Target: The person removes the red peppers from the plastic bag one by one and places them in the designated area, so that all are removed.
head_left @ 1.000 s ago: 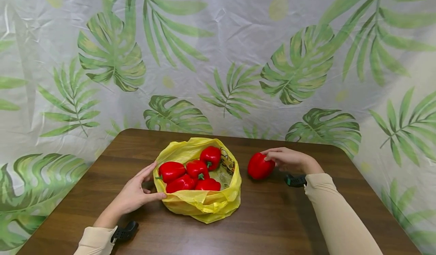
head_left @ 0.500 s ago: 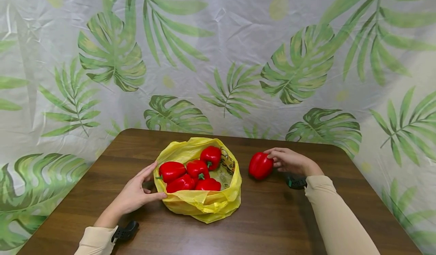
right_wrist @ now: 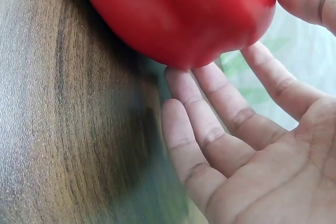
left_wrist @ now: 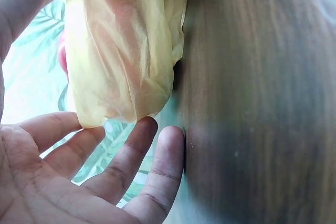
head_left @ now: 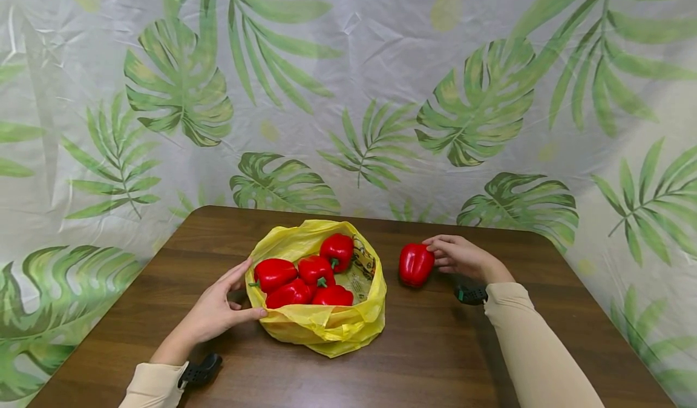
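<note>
An open yellow plastic bag (head_left: 348, 332), its rim spread wide, sits on the table with several red bell peppers (head_left: 316, 270) inside. My left hand (head_left: 209, 311) rests against the bag's left side, fingers spread and fairly straight, thumb at the front rim. In the left wrist view its fingertips touch the thin yellow plastic. Right of the bag, a single red bell pepper (head_left: 416, 265) is on the table. My right hand (head_left: 463, 258) touches that pepper's right side. The right wrist view shows loosely extended fingers (right_wrist: 215, 135) and the thumb tip against the red skin.
The brown wooden table (head_left: 381, 378) has rounded far corners. Behind it hangs a pale sheet (head_left: 376, 69) printed with green leaves. A black wrist strap (head_left: 200, 371) is on the left wrist and another black strap (head_left: 471, 294) on the right.
My right hand has eased its hold and drawn back slightly to the right of the lone pepper, which has turned a little in place. The left hand and the bag have stayed still.
</note>
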The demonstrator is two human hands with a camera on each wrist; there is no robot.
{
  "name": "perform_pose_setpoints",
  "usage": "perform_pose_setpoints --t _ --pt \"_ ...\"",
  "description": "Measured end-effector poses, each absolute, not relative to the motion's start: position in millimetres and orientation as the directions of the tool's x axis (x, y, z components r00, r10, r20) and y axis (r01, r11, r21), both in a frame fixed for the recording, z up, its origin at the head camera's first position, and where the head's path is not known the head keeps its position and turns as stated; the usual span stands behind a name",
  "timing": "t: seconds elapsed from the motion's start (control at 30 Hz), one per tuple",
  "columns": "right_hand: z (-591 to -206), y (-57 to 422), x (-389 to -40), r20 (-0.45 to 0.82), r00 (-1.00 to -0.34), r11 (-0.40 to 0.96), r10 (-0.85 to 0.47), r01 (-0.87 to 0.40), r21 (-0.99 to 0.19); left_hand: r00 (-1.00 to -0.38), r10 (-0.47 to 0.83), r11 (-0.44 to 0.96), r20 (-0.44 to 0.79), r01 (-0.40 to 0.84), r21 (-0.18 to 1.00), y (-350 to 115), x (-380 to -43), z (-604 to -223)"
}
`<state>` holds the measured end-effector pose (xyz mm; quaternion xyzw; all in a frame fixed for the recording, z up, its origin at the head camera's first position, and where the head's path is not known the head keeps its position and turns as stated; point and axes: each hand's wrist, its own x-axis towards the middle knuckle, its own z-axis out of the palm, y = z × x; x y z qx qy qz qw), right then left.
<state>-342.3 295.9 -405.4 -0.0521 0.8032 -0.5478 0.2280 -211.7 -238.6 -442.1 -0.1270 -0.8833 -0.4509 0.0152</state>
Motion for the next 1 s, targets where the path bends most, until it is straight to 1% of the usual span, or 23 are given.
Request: perform_pose_setpoints --t 0.77,1.0 --pt "-403.3 292.9 -343.8 -0.274 -0.897 0.368 -0.347 0.139 -0.92 -0.966 0.213 0.552 0.145 0.242 0.798 -238.1 -211.1 -441.8" --pt "-391.6 291.9 -342.7 -0.238 -0.913 0.426 -0.333 0.079 -0.901 -0.965 0.214 0.553 0.149 0.245 0.796 -238.4 -211.7 -442.3"
